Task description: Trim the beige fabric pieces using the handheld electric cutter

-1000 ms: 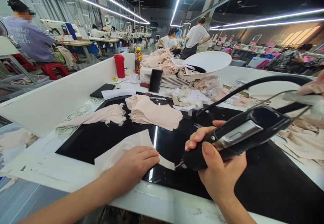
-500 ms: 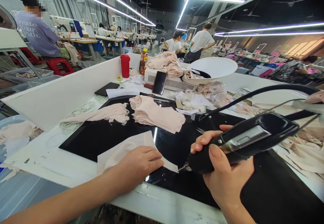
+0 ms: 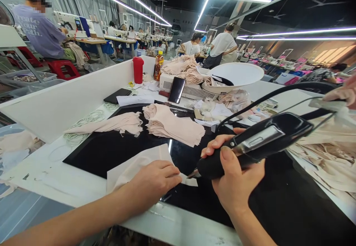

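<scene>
While your pale fabric piece [image 3: 139, 160] lies on the glossy black board [image 3: 283, 197], nr the front edge of the white table [image 3: 178, 222], its narrow end is right at the metal tip [image 3: 194, 174] of the corded power tool [image 3: 258, 138]; can't tell if they touch. For a clean pass, press the fabric flat w/ your L hand [image 3: 157, 179], guide the tip steadily & mind your fingertips, v. close to it. L lies palm-down, fingers together, slightly bent; pinching or just pressing, can't tell. R hand [image 3: 236, 179] is wrapped round the tool's body, thumb on top. Beyond: stacked beige pieces [image 3: 175, 125], then propped phone [image 3: 177, 90].
</scene>
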{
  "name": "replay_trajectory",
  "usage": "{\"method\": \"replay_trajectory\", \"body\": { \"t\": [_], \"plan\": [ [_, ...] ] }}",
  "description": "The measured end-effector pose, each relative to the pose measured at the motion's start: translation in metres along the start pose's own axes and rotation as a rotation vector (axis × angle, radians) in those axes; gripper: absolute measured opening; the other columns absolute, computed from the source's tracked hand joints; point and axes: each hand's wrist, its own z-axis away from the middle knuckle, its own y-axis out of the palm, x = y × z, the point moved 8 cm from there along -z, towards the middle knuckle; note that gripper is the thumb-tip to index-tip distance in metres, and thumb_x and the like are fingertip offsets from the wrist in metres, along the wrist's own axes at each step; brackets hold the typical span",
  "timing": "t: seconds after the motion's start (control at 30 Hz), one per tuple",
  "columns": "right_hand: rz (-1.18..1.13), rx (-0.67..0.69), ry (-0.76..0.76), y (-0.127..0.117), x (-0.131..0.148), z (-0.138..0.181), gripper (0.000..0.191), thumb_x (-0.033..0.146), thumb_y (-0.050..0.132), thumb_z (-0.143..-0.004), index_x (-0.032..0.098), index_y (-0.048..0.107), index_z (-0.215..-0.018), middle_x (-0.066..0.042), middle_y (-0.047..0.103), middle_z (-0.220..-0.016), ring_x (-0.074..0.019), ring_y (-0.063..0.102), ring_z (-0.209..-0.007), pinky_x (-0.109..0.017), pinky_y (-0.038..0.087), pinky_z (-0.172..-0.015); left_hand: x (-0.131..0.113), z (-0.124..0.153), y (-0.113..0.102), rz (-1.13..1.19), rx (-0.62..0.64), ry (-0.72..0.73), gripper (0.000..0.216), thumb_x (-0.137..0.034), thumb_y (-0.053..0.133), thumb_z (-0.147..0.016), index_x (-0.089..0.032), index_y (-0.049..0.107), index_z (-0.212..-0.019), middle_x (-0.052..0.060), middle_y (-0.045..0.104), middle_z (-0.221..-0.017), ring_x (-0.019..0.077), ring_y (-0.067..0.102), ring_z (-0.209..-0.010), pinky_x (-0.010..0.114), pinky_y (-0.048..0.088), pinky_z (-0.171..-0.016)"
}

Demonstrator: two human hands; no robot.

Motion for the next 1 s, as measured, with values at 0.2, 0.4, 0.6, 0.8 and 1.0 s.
{"method": "replay_trajectory", "body": {
  "t": [0.2, 0.4, 0.6, 0.8, 1.0],
  "plan": [
    [0.006, -0.001, -0.043, -0.012, 0.013, 0.001, 0.040, 0.025, 0.084, -0.081, 0.026, 0.062, -0.114, 0.003, 0.068, -0.078, -0.0147, 0.064, -0.060, -0.031, 0.058, -0.055, 0.001, -0.002, -0.001, 0.007, 0.002, -0.007, 0.021, -0.005, 0.057, -0.102, -0.015, 0.066, -0.118, 0.008, 0.072, -0.117, 0.0224, 0.067, -0.108, 0.035, 0.056, -0.096],
    [0.045, -0.007, -0.042, -0.023, 0.013, 0.004, 0.038, 0.025, 0.082, -0.083, 0.027, 0.061, -0.115, 0.004, 0.068, -0.079, -0.0147, 0.064, -0.060, -0.031, 0.058, -0.056, 0.000, -0.001, -0.002, -0.013, 0.017, 0.000, 0.027, 0.000, 0.054, -0.101, -0.014, 0.065, -0.121, 0.008, 0.071, -0.118, 0.0230, 0.067, -0.108, 0.036, 0.056, -0.096],
    [0.077, 0.014, -0.059, -0.024, 0.012, 0.006, 0.040, 0.028, 0.081, -0.086, 0.028, 0.059, -0.119, 0.004, 0.066, -0.081, -0.0155, 0.064, -0.062, -0.033, 0.058, -0.058, 0.000, -0.005, -0.002, -0.052, 0.032, -0.002, 0.029, 0.002, 0.051, -0.099, -0.014, 0.065, -0.118, 0.008, 0.072, -0.112, 0.0228, 0.067, -0.103, 0.035, 0.057, -0.091],
    [0.059, 0.016, -0.054, -0.025, 0.011, 0.008, 0.041, 0.028, 0.082, -0.085, 0.028, 0.059, -0.119, 0.003, 0.066, -0.082, -0.0154, 0.064, -0.062, -0.033, 0.057, -0.058, 0.003, -0.005, -0.002, -0.063, 0.048, -0.042, 0.029, 0.001, 0.054, -0.097, -0.015, 0.065, -0.118, 0.008, 0.071, -0.112, 0.0228, 0.068, -0.100, 0.036, 0.058, -0.087],
    [0.056, 0.016, -0.043, -0.025, 0.010, 0.008, 0.041, 0.029, 0.082, -0.086, 0.028, 0.058, -0.119, 0.004, 0.066, -0.083, -0.0149, 0.066, -0.062, -0.032, 0.058, -0.058, 0.004, -0.004, -0.003, -0.121, 0.010, -0.054, 0.024, -0.002, 0.054, -0.099, -0.018, 0.066, -0.112, 0.006, 0.071, -0.115, 0.0225, 0.068, -0.099, 0.035, 0.057, -0.082]
  ]
}}
